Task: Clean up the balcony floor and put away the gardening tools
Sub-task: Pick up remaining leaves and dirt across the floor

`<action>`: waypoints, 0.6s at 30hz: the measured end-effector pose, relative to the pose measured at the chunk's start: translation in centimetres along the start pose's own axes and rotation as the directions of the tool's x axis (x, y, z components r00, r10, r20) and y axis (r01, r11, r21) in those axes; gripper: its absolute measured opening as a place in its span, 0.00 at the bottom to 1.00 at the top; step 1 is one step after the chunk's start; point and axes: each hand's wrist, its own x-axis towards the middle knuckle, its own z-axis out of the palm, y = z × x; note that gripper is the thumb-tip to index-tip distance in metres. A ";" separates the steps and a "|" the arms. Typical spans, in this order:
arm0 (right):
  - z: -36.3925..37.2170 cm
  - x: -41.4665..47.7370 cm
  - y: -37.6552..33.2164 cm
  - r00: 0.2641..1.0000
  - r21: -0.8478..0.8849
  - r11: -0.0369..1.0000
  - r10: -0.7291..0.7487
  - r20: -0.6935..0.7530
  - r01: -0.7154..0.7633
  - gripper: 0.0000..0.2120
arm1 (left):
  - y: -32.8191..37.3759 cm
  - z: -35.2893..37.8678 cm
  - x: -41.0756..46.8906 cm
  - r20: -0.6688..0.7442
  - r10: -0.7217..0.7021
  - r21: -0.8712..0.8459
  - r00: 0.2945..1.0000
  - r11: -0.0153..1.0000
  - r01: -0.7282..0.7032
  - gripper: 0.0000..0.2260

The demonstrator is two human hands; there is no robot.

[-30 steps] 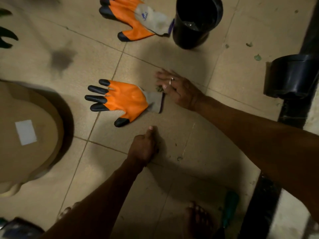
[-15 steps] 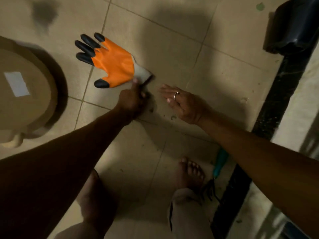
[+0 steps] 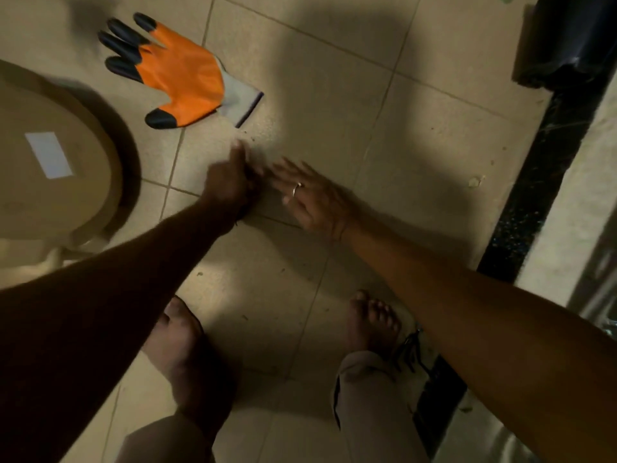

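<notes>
An orange work glove [image 3: 177,75] with black fingertips lies flat on the beige tile floor [image 3: 334,105]. Just below its grey cuff my left hand [image 3: 228,182] rests on the tiles, fingers curled under and thumb pointing up; nothing shows in it. My right hand [image 3: 310,195], wearing a ring, lies flat with straight fingers close beside the left hand, blurred by motion. Small dark soil specks [image 3: 253,142] dot the floor between the hands and the glove. The black prongs of a hand rake [image 3: 410,349] show beside my right foot.
A round cardboard piece [image 3: 50,155] with a white label lies at the left. A black pot [image 3: 567,38] stands at the top right by a dark floor strip [image 3: 531,202]. A pale leaf scrap [image 3: 475,181] lies near that strip. My bare feet [image 3: 370,325] stand below.
The view has tilted down toward my feet. My left hand has drawn back from the glove's cuff, and my right hand has swept left, closing the gap to the left hand.
</notes>
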 end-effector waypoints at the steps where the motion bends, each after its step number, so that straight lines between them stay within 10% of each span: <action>1: 0.0 -0.7 -0.3 0.999 0.000 1.000 0.001 -0.046 -0.001 0.22 | -0.6 0.1 -1.0 0.031 -0.034 0.044 0.999 0.999 0.032 0.29; 3: -0.4 -2.2 -0.1 0.957 0.010 0.990 0.137 -0.257 -0.139 0.22 | -1.9 0.3 -2.3 0.079 -0.084 0.099 0.993 0.992 0.076 0.27; 9: 0.5 -7.2 1.9 0.484 0.253 0.663 0.709 -0.512 -0.704 0.27 | -4.2 -0.2 -2.2 0.116 -0.064 0.055 0.991 0.997 0.058 0.27; 18: 5.7 3.0 -5.2 0.657 0.353 0.829 0.558 -0.506 -0.433 0.24 | -6.0 -2.6 -1.3 0.165 -0.042 -0.181 0.985 0.981 0.072 0.25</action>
